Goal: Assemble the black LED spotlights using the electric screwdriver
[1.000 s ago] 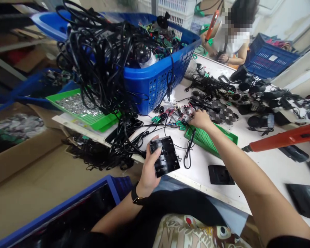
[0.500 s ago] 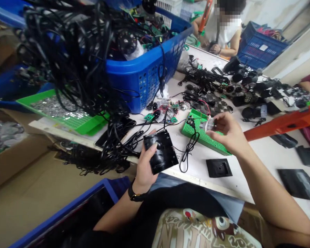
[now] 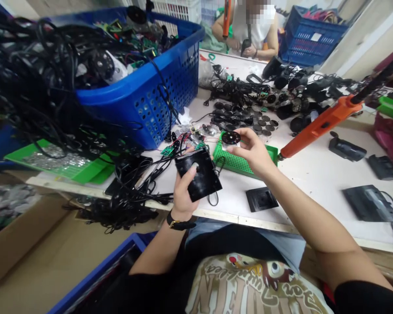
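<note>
Head view: left hand (image 3: 183, 196) grasping a black square plastic plate (image 3: 199, 174), thumb across its face, held up just past the bench edge. Black wristwatch (image 3: 178, 225) on that wrist. Right hand (image 3: 253, 150) pinching a small round black disc (image 3: 231, 138) at the fingertips, raised over a green perforated tray (image 3: 242, 160), not touching it; disc detail too small to tell. On the white workbench (image 3: 309, 183): tangled black cables (image 3: 131, 174) left of the plate, small green circuit boards (image 3: 167, 151) just behind it, a group of round black discs (image 3: 249, 117) behind the tray, and a second black square plate (image 3: 261, 199) near the right forearm. Orange electric screwdriver, probably (image 3: 319, 124), hangs right of the right hand. Blue plastic basket (image 3: 140, 93), heaped with cables and parts, sits behind. Co-worker (image 3: 252, 30) sits across the bench.
</note>
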`<action>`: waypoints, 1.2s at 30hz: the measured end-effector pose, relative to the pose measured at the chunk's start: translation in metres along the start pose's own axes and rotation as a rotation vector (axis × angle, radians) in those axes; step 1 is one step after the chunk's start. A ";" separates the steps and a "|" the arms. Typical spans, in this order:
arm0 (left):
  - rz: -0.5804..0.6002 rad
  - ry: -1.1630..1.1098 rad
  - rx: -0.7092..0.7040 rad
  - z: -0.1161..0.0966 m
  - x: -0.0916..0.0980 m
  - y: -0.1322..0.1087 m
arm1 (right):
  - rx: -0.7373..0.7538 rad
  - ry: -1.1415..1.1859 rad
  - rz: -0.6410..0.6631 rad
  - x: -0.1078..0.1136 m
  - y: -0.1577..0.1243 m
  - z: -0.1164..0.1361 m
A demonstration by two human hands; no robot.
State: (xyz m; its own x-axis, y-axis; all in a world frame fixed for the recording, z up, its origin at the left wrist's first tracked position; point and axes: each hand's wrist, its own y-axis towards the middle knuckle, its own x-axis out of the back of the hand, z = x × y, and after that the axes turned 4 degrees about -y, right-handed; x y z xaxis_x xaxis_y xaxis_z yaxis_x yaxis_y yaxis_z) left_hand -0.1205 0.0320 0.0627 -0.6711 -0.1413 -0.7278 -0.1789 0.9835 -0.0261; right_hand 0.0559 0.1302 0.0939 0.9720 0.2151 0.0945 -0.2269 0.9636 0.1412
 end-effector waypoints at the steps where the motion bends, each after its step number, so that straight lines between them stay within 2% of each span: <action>1: 0.018 0.015 -0.048 -0.003 0.000 0.000 | -0.024 0.015 0.002 -0.004 0.005 -0.003; 3: 0.055 0.036 -0.053 -0.010 0.002 -0.001 | -0.054 0.024 0.011 -0.007 0.009 -0.006; 6: 0.102 0.044 0.044 -0.017 0.009 -0.006 | -0.040 0.075 0.042 -0.003 0.002 -0.004; 9: 0.097 0.064 0.020 -0.018 0.014 -0.010 | -0.001 0.167 0.059 0.007 -0.011 0.002; 16: 0.083 0.060 0.000 -0.018 -0.006 -0.010 | -0.035 0.270 0.020 0.010 -0.017 0.009; 17: 0.066 0.066 0.022 -0.021 -0.008 -0.012 | -0.037 0.289 0.017 0.011 -0.018 0.011; 19: 0.059 0.102 0.157 -0.028 -0.008 -0.020 | -0.038 0.293 0.014 0.016 -0.025 0.015; 22: 0.137 0.231 0.475 -0.041 0.001 -0.035 | -0.094 0.260 0.022 0.031 -0.044 0.020; 24: 0.199 0.327 0.600 -0.049 0.008 -0.043 | -0.145 0.217 0.036 0.041 -0.059 0.021; 28: 0.220 0.347 0.612 -0.052 0.014 -0.043 | -0.185 0.236 0.020 0.046 -0.082 0.014; 33: 0.082 0.276 0.665 -0.043 0.003 -0.036 | -0.311 0.540 0.017 0.025 -0.092 0.000; 36: 0.032 0.248 0.688 -0.043 0.002 -0.036 | -0.362 0.635 0.021 0.012 -0.092 -0.006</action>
State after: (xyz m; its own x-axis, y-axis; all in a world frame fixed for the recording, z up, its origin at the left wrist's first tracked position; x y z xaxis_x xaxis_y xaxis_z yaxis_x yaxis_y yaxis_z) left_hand -0.1463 -0.0085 0.0918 -0.8263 -0.0520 -0.5608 0.2813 0.8245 -0.4910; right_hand 0.0893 0.0451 0.0758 0.8403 0.1789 -0.5118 -0.3186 0.9267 -0.1991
